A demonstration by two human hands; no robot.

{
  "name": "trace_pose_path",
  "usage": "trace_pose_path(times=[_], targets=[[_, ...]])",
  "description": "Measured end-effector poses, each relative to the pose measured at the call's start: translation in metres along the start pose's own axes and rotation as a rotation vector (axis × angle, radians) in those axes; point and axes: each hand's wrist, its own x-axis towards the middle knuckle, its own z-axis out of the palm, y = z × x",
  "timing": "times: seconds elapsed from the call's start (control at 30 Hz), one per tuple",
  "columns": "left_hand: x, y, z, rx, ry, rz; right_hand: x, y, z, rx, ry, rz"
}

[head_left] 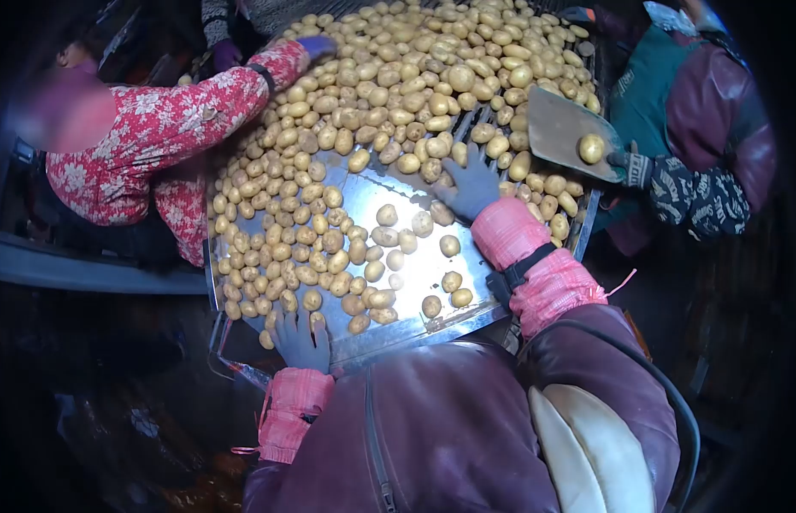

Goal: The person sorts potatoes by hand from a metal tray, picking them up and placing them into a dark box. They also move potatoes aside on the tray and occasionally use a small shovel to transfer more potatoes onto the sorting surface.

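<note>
Many potatoes (406, 81) are heaped over the far part of a metal table and spread down its left side. My left hand (301, 340), in a grey glove, lies at the near left edge with fingers apart, beside the lowest potatoes. My right hand (473, 184), also gloved in grey, reaches to the near side of the heap on the right, its fingers spread next to several potatoes. Neither hand is closed round anything. Between them, loose potatoes lie on the shiny metal surface (364, 192).
At the left, a person in a red floral sleeve (193, 111) reaches a purple glove (317, 47) onto the heap. On the right, a co-worker's gloved hand (635, 169) holds a flat scoop (556, 128) with one potato on it. Dark bars show beneath the heap.
</note>
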Motion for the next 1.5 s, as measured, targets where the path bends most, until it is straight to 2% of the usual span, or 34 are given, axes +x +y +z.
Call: trace_pose_path(times=[0.03,0.07,0.17,0.27,0.4,0.5,0.53,0.57,0.6,0.67,0.73,0.77,0.83,0.9,0.97,1.03,1.07,1.13,1.17,1.2,1.23,1.33,1.37,1.4,1.47,1.5], targets=[[0.000,-0.001,0.001,0.004,-0.005,-0.003,-0.008,-0.006,-0.002,-0.004,0.052,-0.010],[-0.002,-0.003,0.002,0.007,-0.014,-0.005,-0.017,-0.011,-0.007,0.077,-0.042,0.023],[-0.010,-0.017,0.012,-0.033,-0.068,-0.008,-0.053,-0.020,-0.022,0.113,-0.036,-0.068],[-0.009,-0.015,0.013,-0.039,-0.153,-0.023,-0.078,-0.018,-0.013,0.042,-0.004,-0.248],[-0.010,-0.021,0.010,-0.027,-0.238,-0.049,-0.082,-0.026,-0.027,0.145,-0.239,-0.141],[-0.011,-0.018,0.007,-0.024,-0.262,-0.010,-0.103,-0.034,-0.027,0.341,-0.076,-0.094],[-0.010,-0.020,0.009,-0.034,-0.258,0.002,-0.116,-0.034,-0.032,0.544,0.071,-0.040],[-0.011,-0.023,0.012,-0.043,-0.254,0.012,-0.128,-0.035,-0.040,0.576,0.087,0.050],[-0.013,-0.028,0.018,-0.002,-0.260,0.018,-0.139,-0.038,-0.069,0.889,-0.036,0.265],[-0.010,-0.030,0.021,-0.003,-0.259,0.048,-0.155,-0.030,-0.090,1.318,-0.097,0.602],[-0.012,-0.036,0.024,0.006,-0.254,0.072,-0.170,-0.019,-0.078,1.549,0.016,0.853],[-0.011,-0.036,0.025,0.013,-0.274,0.056,-0.176,-0.003,-0.080,1.581,-0.063,0.883],[-0.010,-0.028,0.017,0.030,-0.312,0.017,-0.177,0.004,-0.076,1.802,0.180,0.905],[-0.005,-0.016,0.003,0.007,-0.325,0.002,-0.178,0.046,-0.059,1.876,0.107,0.710],[-0.005,-0.016,0.002,0.001,-0.340,0.012,-0.178,0.034,-0.088,1.790,0.349,0.781],[-0.005,-0.028,0.013,0.001,-0.347,0.043,-0.191,0.042,-0.099,1.647,0.434,0.902],[-0.004,-0.034,0.014,-0.006,-0.370,0.074,-0.197,0.046,-0.090,1.492,0.647,0.885],[0.002,-0.035,0.014,-0.050,-0.423,0.081,-0.231,0.086,-0.054,0.874,0.960,0.796],[0.002,-0.035,0.013,-0.069,-0.438,0.062,-0.247,0.087,-0.079,1.071,0.939,1.028],[0.000,-0.034,0.014,-0.075,-0.409,0.063,-0.275,0.106,-0.080,1.067,0.924,1.031],[-0.004,-0.032,0.016,-0.073,-0.373,0.048,-0.309,0.140,-0.069,0.931,0.824,1.092],[-0.005,-0.038,0.017,-0.089,-0.308,0.054,-0.389,0.185,-0.079,0.102,0.595,1.194],[-0.003,-0.040,0.016,-0.102,-0.302,0.078,-0.377,0.159,-0.115,-0.084,0.319,1.414],[-0.003,-0.040,0.017,-0.124,-0.219,0.114,-0.385,0.161,-0.106,-0.278,0.334,1.354],[-0.001,-0.035,0.019,-0.170,-0.066,0.198,-0.375,0.168,-0.091,-0.156,0.519,1.054],[0.006,-0.020,0.007,-0.207,-0.110,0.261,-0.362,0.159,-0.097,-0.093,0.598,0.902]])
